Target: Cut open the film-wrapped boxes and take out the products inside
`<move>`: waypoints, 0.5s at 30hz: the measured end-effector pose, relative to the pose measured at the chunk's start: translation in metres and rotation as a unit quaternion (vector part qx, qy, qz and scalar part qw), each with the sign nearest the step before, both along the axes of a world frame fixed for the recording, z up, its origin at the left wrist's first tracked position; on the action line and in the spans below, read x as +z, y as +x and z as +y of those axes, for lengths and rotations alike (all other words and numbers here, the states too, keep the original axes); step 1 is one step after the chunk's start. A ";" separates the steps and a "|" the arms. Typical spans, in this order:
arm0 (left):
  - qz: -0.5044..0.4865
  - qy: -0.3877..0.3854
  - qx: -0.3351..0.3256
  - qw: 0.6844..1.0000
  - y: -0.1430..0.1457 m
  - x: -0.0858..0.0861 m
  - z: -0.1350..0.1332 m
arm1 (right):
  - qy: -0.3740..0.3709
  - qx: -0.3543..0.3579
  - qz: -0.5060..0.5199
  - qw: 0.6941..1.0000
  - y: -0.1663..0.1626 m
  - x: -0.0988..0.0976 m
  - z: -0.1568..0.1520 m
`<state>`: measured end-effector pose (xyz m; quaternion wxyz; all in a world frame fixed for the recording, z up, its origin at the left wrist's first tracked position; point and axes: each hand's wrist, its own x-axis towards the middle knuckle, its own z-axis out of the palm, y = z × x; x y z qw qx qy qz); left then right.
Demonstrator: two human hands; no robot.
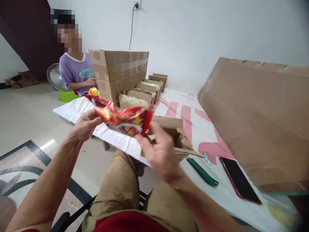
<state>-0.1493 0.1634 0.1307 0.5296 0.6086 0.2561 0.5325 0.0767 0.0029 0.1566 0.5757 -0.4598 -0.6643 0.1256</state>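
Note:
I hold a red and orange snack packet (120,117) in the air in front of me with both hands. My left hand (85,125) pinches its left end. My right hand (160,151) grips the right end from below, fingers curled. Right behind the packet an open small cardboard box (176,133) sits on the white and pink table cover (190,122).
A row of small filled boxes (142,93) and a big taped carton (118,72) stand further back. Another person in a purple shirt (74,72) sits behind the carton. A green knife (202,172), a phone (240,180) and a large flat cardboard sheet (260,119) lie to the right.

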 end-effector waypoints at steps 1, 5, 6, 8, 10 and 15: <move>0.031 -0.021 0.032 0.999 -0.018 -0.013 0.005 | 0.018 -0.019 -0.024 0.999 -0.019 -0.021 0.009; 0.132 -0.105 0.142 0.975 -0.057 -0.065 0.028 | 0.027 -0.069 -0.009 0.997 -0.072 -0.110 0.059; 0.147 -0.127 0.155 0.969 -0.056 -0.077 0.035 | 0.002 -0.093 0.010 0.996 -0.077 -0.129 0.073; 0.160 -0.160 0.163 0.960 -0.044 -0.098 0.051 | -0.046 -0.139 0.039 0.988 -0.075 -0.161 0.101; 0.158 -0.173 0.158 0.959 -0.021 -0.114 0.073 | -0.074 -0.182 0.058 0.979 -0.062 -0.181 0.127; 0.144 -0.181 0.149 0.962 0.049 -0.132 0.145 | -0.104 -0.280 0.095 0.950 -0.023 -0.198 0.192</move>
